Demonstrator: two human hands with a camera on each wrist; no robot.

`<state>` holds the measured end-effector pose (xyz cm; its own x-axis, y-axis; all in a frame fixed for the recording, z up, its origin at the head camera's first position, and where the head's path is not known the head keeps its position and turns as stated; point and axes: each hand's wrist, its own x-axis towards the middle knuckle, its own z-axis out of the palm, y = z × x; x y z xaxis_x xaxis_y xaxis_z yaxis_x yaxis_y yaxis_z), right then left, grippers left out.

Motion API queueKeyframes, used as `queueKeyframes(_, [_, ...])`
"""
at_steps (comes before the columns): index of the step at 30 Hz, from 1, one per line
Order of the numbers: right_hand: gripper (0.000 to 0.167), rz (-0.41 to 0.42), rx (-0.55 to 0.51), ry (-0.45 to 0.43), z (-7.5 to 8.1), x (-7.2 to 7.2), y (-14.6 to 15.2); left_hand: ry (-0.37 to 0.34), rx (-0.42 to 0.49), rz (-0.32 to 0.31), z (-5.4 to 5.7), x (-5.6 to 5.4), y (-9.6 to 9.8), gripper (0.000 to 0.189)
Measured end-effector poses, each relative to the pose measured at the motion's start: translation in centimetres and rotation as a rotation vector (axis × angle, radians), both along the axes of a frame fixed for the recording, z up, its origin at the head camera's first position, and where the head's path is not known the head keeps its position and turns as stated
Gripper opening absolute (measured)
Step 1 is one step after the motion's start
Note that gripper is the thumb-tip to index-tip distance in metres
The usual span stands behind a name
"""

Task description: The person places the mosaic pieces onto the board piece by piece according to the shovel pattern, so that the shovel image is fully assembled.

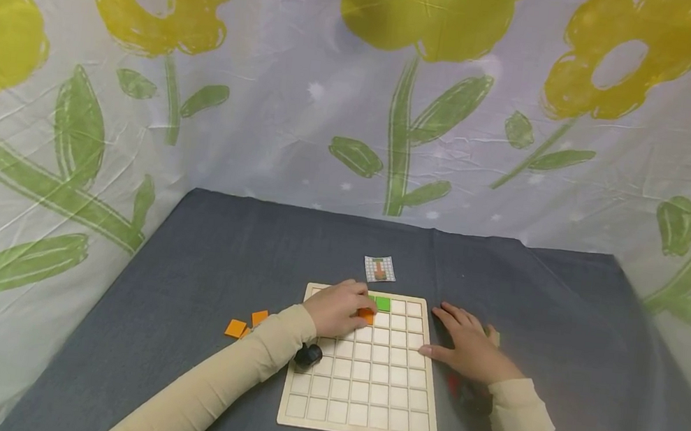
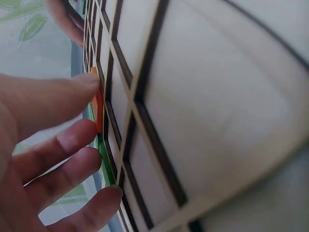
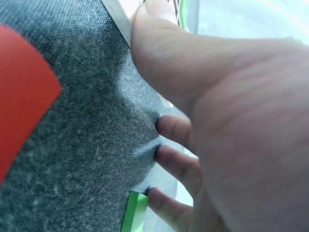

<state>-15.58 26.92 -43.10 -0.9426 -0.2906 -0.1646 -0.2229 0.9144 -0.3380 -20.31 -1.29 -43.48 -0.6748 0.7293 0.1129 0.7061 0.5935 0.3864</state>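
Note:
A pale wooden grid board (image 1: 357,430) lies on the dark cloth. Near its far edge my left hand (image 1: 335,310) holds an orange square tile (image 1: 366,315) between thumb and index finger, at a cell just below a row with green tiles (image 1: 382,304). In the left wrist view the thumb sits on one edge of the orange tile (image 2: 99,113) and the index finger at the other. My right hand (image 1: 472,347) rests spread at the board's right side, its thumb on the board's edge and its fingertips on the cloth.
Several loose orange tiles (image 1: 235,329) lie left of the board, partly behind the left sleeve. A small printed pattern card (image 1: 380,269) lies beyond the board. A red piece (image 3: 24,92) and a green tile (image 3: 134,212) lie by the right hand. Flowered curtains surround the table.

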Motion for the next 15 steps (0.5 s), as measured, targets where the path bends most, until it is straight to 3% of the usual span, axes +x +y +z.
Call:
queueKeyframes(6, [0.087, -0.001, -0.006, 0.003, -0.3, -0.1, -0.1, -0.064, 0.011, 0.08, 1.2, 0.4, -2.5, 0.026])
queueKeyframes(15, [0.089, 0.006, 0.022, 0.03, -0.4, -0.2, 0.1, 0.048, -0.014, 0.194, 2.3, 2.2, -10.8, 0.026])
